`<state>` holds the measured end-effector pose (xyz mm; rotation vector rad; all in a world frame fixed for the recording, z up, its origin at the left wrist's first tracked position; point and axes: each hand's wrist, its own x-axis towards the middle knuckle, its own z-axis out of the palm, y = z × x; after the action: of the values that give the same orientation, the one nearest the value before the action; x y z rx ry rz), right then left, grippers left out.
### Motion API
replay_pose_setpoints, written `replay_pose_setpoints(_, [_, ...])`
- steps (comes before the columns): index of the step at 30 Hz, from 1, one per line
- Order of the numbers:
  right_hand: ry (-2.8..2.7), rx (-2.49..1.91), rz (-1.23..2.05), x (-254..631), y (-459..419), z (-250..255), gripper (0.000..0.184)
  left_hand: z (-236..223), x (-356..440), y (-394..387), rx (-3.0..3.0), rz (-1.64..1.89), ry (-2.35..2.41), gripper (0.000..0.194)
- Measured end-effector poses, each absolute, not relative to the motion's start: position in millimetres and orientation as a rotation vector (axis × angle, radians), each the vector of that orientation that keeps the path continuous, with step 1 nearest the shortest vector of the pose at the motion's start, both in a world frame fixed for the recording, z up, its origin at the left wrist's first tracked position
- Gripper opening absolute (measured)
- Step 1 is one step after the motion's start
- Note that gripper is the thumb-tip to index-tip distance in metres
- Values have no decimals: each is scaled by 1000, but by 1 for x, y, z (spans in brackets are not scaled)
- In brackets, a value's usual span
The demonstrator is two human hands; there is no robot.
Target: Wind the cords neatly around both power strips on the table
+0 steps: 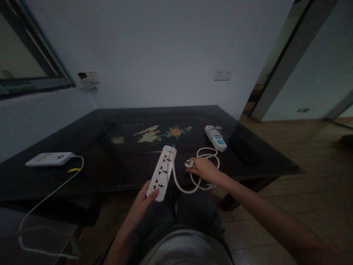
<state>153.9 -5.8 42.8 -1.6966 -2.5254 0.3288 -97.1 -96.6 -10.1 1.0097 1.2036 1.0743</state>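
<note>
A white power strip (pixel 161 173) with several sockets is tilted up in front of me, its lower end gripped by my left hand (pixel 143 200), thumb on the socket face. From its far end a white cord (pixel 183 190) runs down and loops to the right. My right hand (pixel 204 168) is closed on the cord's plug (pixel 189 163), whose pin side faces up, with loops of cord around and under the hand. Both hands are over the near edge of the dark table (pixel 110 171).
A second power strip (pixel 215 138), wrapped in its own cord, lies at the table's right. At the left is a white device (pixel 49 159) with a cable (pixel 52 190) hanging off the edge. Wall sockets (pixel 223 75) and more sockets (pixel 92 77) are on the wall behind.
</note>
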Motion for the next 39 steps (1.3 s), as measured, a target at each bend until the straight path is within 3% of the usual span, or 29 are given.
replay_pose_setpoints(6, [-2525,-1868,204,127,-25,50,28,-16,-98,-101,1037,1080,1209,49])
replay_pose_setpoints(10, [-2517,-1858,233,129,-28,49,39,-16,-98,-106,1051,1085,1214,48])
replay_pose_setpoints(17, [-2095,-1445,566,150,-35,51,27,-16,-101,-122,1151,978,1162,46])
replay_pose_setpoints(22, [-2092,-1277,590,156,-47,80,19,-12,-106,-131,1313,881,1087,45])
replay_pose_setpoints(32, [-2101,-1014,685,160,-49,106,20,-6,-118,-135,1441,841,1112,51])
replay_pose_setpoints(36, [-1894,-984,900,161,-43,103,20,-7,-117,-135,1502,821,1115,47])
replay_pose_setpoints(39, [-1659,-956,1138,162,-42,106,32,-9,-113,-135,1524,827,1137,43])
